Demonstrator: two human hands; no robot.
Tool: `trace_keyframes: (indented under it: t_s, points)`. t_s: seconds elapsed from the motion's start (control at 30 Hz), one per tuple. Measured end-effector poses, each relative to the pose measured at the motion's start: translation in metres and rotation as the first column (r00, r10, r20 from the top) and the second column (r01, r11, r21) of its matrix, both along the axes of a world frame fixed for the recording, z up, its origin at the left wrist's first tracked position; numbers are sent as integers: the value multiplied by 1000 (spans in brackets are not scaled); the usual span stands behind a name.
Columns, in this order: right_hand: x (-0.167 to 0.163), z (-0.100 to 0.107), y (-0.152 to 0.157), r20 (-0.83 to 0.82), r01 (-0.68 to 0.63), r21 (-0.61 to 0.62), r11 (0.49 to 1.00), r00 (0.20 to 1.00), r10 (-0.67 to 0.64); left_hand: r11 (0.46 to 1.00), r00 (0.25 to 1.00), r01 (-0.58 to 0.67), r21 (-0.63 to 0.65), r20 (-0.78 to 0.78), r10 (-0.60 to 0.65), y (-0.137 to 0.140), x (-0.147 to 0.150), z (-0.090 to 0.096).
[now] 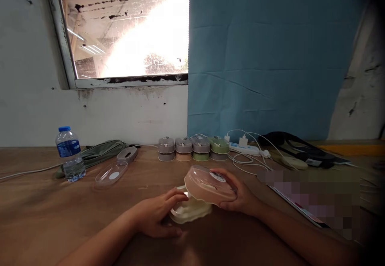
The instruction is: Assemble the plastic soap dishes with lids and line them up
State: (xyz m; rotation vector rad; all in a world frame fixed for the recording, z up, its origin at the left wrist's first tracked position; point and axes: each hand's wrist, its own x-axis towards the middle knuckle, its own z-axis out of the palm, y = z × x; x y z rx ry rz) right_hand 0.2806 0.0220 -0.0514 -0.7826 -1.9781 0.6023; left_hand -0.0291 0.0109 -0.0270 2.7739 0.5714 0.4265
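My right hand [242, 195] is closed around one end of a pink plastic box [200, 187] with a clear lid and a round sticker. The box is tilted above a cream-coloured plastic box [192, 213] and partly covers it. At the cream box's left end is my left hand [159, 214], fingers over its rim and thumb low in front, apart from the fingers. Farther back on the table [60, 222] stand several small two-tier boxes [183, 149] in grey, pink and green, with stickers on their tops.
At the left are a water bottle [70, 153], a clear lid [111, 173], a grey slotted piece [127, 154] and a green cloth bag [100, 153]. A power strip [245, 149] with white cables, a dark strapped item [300, 149] and a blurred flat object [313, 202] lie to the right.
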Motion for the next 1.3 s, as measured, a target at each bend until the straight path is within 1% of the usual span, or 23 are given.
trace_keyframes:
  t_s: [0.03,0.1,0.13,0.2,0.27,0.4,0.5,0.6,0.7,0.8,0.87,0.9,0.93,0.97,1.0,1.03,1.07,1.1,1.17,1.2,1.23,1.3]
  points:
    - [1,0,1,10,0,15,1000,1000,0,999,999,13,44,39,-15,-1,2,0]
    - [1,0,1,47,-6,73,997,999,2,990,985,-43,132,172,20,-1,2,1]
    - [0,1,0,70,-11,110,994,998,4,983,969,-92,156,242,53,0,0,1]
    - [-4,4,-3,115,-26,177,984,993,6,975,934,-162,153,341,102,-1,-1,2]
    - [-9,8,-8,137,-48,220,974,990,18,984,933,-143,109,346,97,-3,2,1]
    - [-18,13,-21,180,-101,293,951,983,48,1000,951,-16,12,310,12,-10,12,0]
    - [-21,12,-26,225,-127,322,938,973,55,1000,950,25,-6,313,-22,-12,17,0]
    - [-23,11,-28,232,-135,342,930,971,55,999,941,33,-7,338,-29,-10,18,-1]
    - [-26,12,-29,227,-124,300,946,972,55,999,930,38,6,367,-38,-6,15,-3]
    - [-30,12,-30,200,-31,183,983,980,-6,997,924,39,61,378,-59,3,9,-5]
    - [-30,9,-28,156,36,60,998,987,-45,994,920,-20,106,390,-23,12,1,-7]
    - [-29,8,-27,139,56,0,998,989,-56,989,916,-83,125,400,26,17,-3,-8]
    - [-27,5,-24,137,65,-46,997,989,-58,975,905,-171,141,414,99,22,-9,-8]
    - [-24,3,-21,151,66,-69,995,987,-55,946,883,-284,152,425,197,28,-14,-8]
    - [-21,2,-18,181,67,-71,995,982,-53,897,848,-412,160,428,313,33,-21,-8]
    - [-17,1,-16,217,65,-58,996,975,-51,826,797,-539,167,418,435,38,-27,-8]
    - [-15,0,-13,251,63,-39,997,967,-52,742,738,-646,179,395,547,43,-33,-8]
    - [-12,1,-12,277,61,-19,998,959,-53,658,676,-728,193,361,643,47,-39,-8]
    - [-11,3,-12,316,43,-4,999,948,-40,510,553,-833,214,283,784,52,-49,-7]
    - [-11,5,-12,332,19,-10,1000,943,-15,455,499,-864,217,246,831,53,-52,-6]
    - [-12,7,-13,350,-16,-21,1000,936,22,412,454,-886,213,211,866,54,-53,-6]
    - [-15,10,-16,390,-96,-44,994,915,106,363,394,-909,205,141,908,53,-51,-7]
